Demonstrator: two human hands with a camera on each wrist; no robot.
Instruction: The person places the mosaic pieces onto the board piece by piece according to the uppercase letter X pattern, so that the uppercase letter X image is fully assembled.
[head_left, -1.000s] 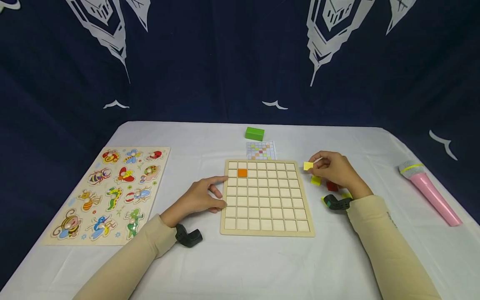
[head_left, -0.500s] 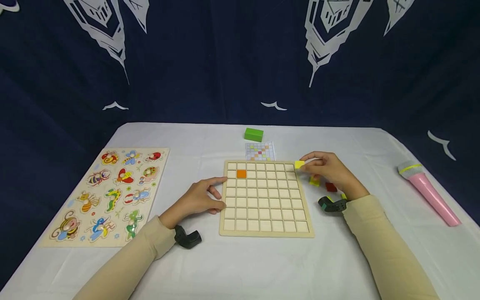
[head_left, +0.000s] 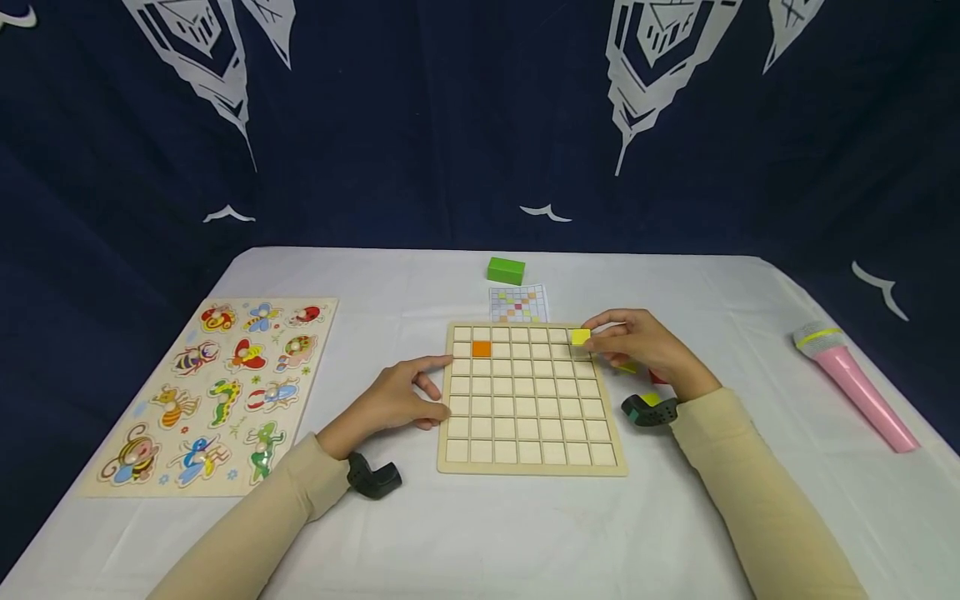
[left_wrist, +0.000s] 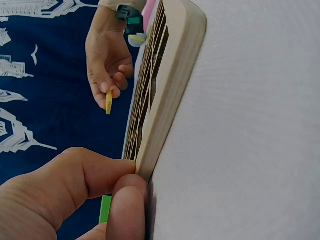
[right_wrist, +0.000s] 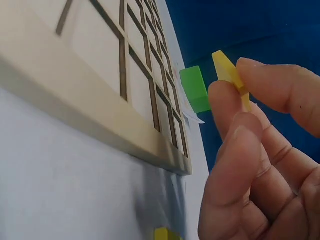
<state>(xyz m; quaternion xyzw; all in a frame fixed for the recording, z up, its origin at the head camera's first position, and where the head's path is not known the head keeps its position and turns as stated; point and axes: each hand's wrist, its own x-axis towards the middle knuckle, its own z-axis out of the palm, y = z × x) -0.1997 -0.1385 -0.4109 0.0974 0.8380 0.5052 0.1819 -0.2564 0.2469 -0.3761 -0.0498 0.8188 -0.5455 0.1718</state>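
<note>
Now, right grip: the right hand pinches a yellow square tile between thumb and fingertips, holding it on edge above the far right corner of the grid board.
Left grip: the left hand rests on the bench, thumb and curled fingers pressed to the board's left edge, steadying it rather than holding it.
Board count: one orange tile seated, second row, second cell; every other cell bare.
Loose tiles: one yellow and one red show behind the right hand, possibly more hidden by it.
Other things: one green block, one pattern card, one insect peg puzzle, one pink toy microphone.
Risk: the tile is tilted, so it may catch a divider and sit askew; a loosened pinch could drop it into a wrong cell.
Risk: a nudge could slide the board if the left hand lifts.
</note>
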